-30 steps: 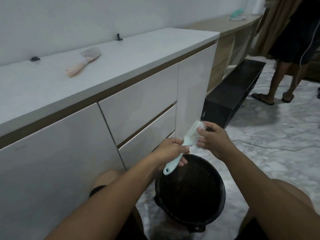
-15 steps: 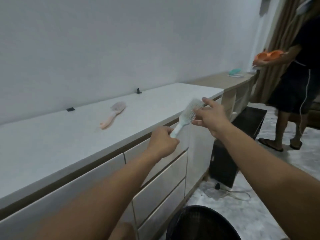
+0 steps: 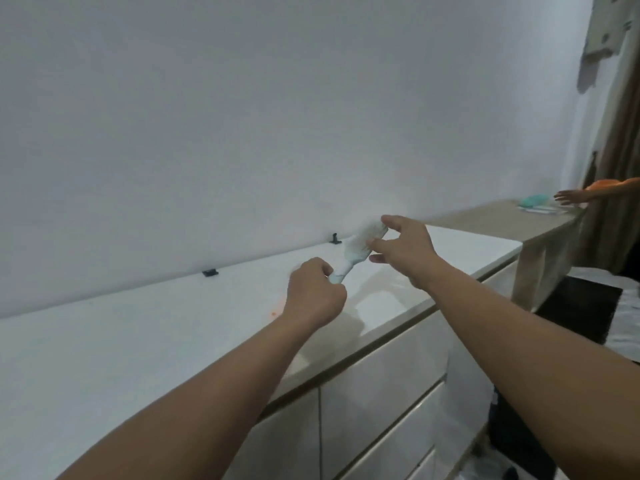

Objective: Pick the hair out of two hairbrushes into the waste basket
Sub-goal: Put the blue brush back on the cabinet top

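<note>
A pale green hairbrush is held up over the white cabinet top, blurred by motion. My left hand is closed around its handle. My right hand is at the brush head with fingers spread, thumb and fingertips touching the head's right edge. I cannot see hair in the bristles through the blur. The second, pink brush is hidden behind my left hand; only a faint orange smudge shows on the top. The waste basket is out of view.
Two small black clips sit by the wall. A lower wooden shelf at the right carries a teal object. Another person's hand reaches over it. A black bench stands on the floor.
My view has swung up from the basket to the cabinet top. Both hands have carried the green brush up and forward over the top, and my right fingers have spread.
</note>
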Motion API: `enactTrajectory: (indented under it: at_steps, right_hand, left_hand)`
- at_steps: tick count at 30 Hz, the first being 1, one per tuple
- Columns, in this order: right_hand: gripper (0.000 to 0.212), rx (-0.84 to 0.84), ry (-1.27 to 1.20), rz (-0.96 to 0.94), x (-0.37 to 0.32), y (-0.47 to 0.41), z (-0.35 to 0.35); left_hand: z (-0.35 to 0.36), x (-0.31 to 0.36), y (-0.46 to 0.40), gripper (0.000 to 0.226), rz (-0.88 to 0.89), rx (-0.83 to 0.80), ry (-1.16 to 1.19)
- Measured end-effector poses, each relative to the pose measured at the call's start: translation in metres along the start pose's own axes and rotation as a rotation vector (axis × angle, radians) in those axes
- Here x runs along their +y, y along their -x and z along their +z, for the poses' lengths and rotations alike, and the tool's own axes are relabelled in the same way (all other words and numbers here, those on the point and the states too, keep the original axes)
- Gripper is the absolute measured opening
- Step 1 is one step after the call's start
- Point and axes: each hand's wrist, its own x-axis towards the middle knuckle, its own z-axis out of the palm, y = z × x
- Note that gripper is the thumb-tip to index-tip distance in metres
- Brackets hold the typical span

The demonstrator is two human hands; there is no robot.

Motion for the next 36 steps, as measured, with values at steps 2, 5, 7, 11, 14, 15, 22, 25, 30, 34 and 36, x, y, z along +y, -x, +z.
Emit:
enactTrajectory:
  at_steps: [2,5,7,11,14,15,22,25,30,34,36]
  right_hand:
    - [0.059,-0.039,-0.002,-0.011,-0.001,-0.011,0.020]
    - [0.057,-0.110,0.073,-0.038,-0.007,-0.027,0.052]
    - [0.057,-0.180,0.204,-0.074,-0.013,-0.036,0.073]
    - [0.056,-0.333,0.516,-0.167,-0.020,-0.046,0.116]
    - [0.055,-0.418,0.752,-0.197,-0.014,-0.051,0.148]
    - [0.055,-0.430,0.792,-0.191,-0.009,-0.053,0.158]
    - [0.047,-0.501,1.023,-0.167,0.008,-0.058,0.192]
    - [0.041,-0.496,1.034,-0.179,0.010,-0.059,0.196]
    - [0.033,-0.500,1.042,-0.180,0.015,-0.061,0.202]
    - [0.015,-0.469,1.028,-0.202,0.019,-0.061,0.201]
    - [0.022,-0.471,1.021,-0.189,0.021,-0.061,0.201]
  left_hand:
    - [-0.013,-0.010,-0.008,0.017,-0.022,0.029,-0.003]
    - [-0.033,-0.028,-0.023,0.017,-0.071,0.074,0.036]
    - [-0.047,-0.041,-0.032,0.016,-0.119,0.094,0.076]
    - [-0.070,-0.068,-0.044,0.010,-0.205,0.132,0.074]
    - [-0.081,-0.086,-0.052,0.013,-0.244,0.151,0.029]
    - [-0.084,-0.092,-0.054,0.014,-0.264,0.159,0.017]
    - [-0.082,-0.118,-0.056,0.007,-0.357,0.140,-0.071]
    - [-0.078,-0.124,-0.058,0.016,-0.344,0.142,-0.092]
    - [-0.072,-0.131,-0.059,0.028,-0.273,0.136,-0.222]
    - [-0.073,-0.134,-0.059,0.024,-0.162,0.119,-0.372]
    - [-0.074,-0.137,-0.060,0.009,-0.145,0.122,-0.393]
